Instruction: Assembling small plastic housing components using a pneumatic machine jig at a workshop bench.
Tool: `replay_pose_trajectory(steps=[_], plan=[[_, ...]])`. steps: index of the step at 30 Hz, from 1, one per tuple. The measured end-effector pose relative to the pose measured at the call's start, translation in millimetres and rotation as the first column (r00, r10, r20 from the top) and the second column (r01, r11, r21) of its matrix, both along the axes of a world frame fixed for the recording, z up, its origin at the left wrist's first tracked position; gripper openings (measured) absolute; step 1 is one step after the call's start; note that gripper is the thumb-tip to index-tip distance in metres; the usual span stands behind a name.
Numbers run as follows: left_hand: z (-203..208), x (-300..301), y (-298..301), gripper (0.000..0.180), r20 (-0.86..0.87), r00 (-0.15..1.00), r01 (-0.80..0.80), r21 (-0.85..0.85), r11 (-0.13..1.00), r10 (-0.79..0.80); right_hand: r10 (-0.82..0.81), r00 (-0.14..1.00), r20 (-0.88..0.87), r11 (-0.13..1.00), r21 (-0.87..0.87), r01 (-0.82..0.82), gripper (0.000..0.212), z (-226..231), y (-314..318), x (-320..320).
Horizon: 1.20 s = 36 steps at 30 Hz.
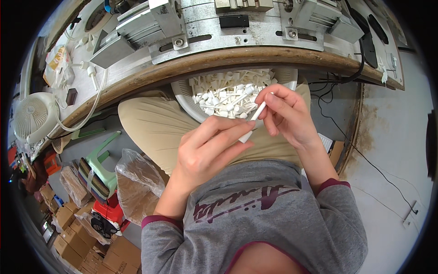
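Observation:
Both my hands hold one white plastic part (pixel 258 112), a slim stem with a wider flared end, slanting above my lap. My left hand (pixel 207 145) pinches it near the flared end, which pokes out below the fingers. The fingers of my right hand (pixel 286 109) close on the upper end of the stem. Just beyond my hands, a round white basket (pixel 186 101) rests against my lap, partly under the bench edge. Many similar white plastic parts (pixel 223 98) with stems and wider heads fill it.
A metal fixture (pixel 200 32) stands on the wood-edged workbench (pixel 228 59) ahead. A small white fan (pixel 34 118) and a clear tube (pixel 93 107) are at the left. Below left are a green stool (pixel 102 160), plastic bags and cardboard boxes (pixel 121 255). Black cables (pixel 349 141) hang at the right.

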State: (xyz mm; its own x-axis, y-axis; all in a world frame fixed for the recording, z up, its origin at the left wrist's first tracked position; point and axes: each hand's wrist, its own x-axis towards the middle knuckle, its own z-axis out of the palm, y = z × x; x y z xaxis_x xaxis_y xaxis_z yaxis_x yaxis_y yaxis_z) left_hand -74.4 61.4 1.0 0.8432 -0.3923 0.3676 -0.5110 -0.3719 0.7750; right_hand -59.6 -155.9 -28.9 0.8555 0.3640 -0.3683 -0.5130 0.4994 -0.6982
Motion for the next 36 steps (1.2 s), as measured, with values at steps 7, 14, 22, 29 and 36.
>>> replay_pose_trajectory(steps=[7,14,22,29,36], plan=[[10.6,0.5,7.4,0.041,-0.111,0.966,0.216,-0.155,0.964,-0.234,-0.113,0.982,0.152,0.981,-0.138,0.134,0.028,4.2,-4.5,6.3],[7.8,6.0,6.7,0.033,0.084,0.989,0.128,-0.076,0.989,-0.121,-0.053,0.996,0.073,0.996,-0.073,0.058,0.036,31.0,16.8,-0.6],[16.3,2.3,5.1,0.030,0.072,0.986,0.155,-0.042,0.987,-0.152,-0.115,0.989,0.093,0.993,-0.002,0.116,0.038,31.9,19.4,3.0],[16.7,-2.7,6.9,0.031,0.114,0.981,0.161,-0.049,0.986,-0.155,-0.089,0.972,0.215,0.991,-0.079,0.108,0.032,38.1,21.1,-1.1],[15.6,-3.7,5.9,0.032,0.150,0.978,0.147,-0.021,0.989,-0.142,-0.091,0.958,0.272,0.980,-0.144,0.134,0.022,40.1,27.3,-9.3]])
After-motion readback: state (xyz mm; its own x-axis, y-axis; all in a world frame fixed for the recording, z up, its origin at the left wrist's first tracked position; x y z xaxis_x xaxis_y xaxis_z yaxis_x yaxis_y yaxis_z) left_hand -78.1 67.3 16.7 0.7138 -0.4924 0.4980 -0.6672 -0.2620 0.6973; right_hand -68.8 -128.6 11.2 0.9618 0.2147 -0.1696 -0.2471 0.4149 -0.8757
